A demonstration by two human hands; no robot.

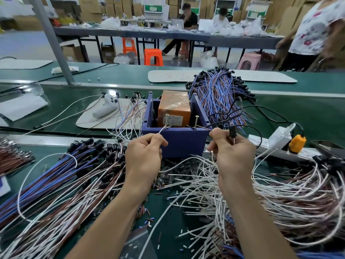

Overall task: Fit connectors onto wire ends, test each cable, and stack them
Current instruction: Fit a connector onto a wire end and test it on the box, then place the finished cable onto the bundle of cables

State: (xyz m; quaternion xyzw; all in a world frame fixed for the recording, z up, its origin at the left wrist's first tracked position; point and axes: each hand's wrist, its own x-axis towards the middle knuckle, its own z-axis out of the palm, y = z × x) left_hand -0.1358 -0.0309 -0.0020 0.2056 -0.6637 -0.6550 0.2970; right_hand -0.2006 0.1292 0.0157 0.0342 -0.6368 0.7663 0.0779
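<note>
With the left hand (143,157) pinching the white wire (161,130) at screw 1 (166,120) of the blue box (177,142) and the right hand (233,152) pinching the black connector (232,131) near screw 2 (196,121), lead slippage could falsely fail the test.

Factory assembly floor: green conveyor bench (112,101), wire heaps (216,90), stacked cartons (119,6).

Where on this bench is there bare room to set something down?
Bare green belt shows right of the blue-and-brown cable bundle, behind the power strip, and on the left between the white mat and the paper sheets. Around the blue box it is crowded: stacked cables left, loose white wires right.
</note>
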